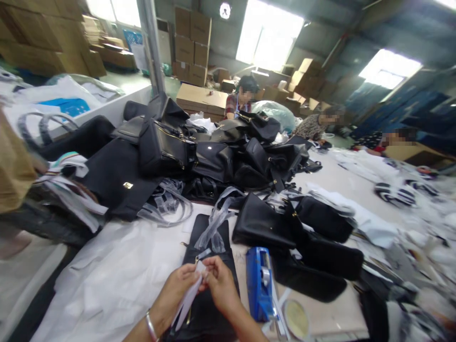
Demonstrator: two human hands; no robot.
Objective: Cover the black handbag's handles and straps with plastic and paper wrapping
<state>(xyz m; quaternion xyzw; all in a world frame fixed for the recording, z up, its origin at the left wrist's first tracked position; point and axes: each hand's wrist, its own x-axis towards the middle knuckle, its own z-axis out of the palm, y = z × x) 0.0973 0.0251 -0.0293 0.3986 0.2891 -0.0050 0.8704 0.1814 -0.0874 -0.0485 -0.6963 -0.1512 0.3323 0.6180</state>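
Observation:
Both of my hands meet over a black bag [208, 304] lying flat on the table in front of me. My left hand [180, 285], with a silver bangle on its wrist, pinches a thin pale strip [188, 299] that hangs down toward me. The fingers of my right hand [219, 282] close on the strip's upper end, beside the left fingertips. A gold zipper pull shows on the bag just beyond my fingers. Plastic-wrapped straps [215, 228] rest across the bag's far end.
A blue tape dispenser [259, 285] and a round tape roll [296, 318] lie right of the bag. More black bags [263, 221] are piled ahead. White sheets [117, 266] cover the table's left. Several people [242, 97] sit at the far side; another person [14, 161] stands left.

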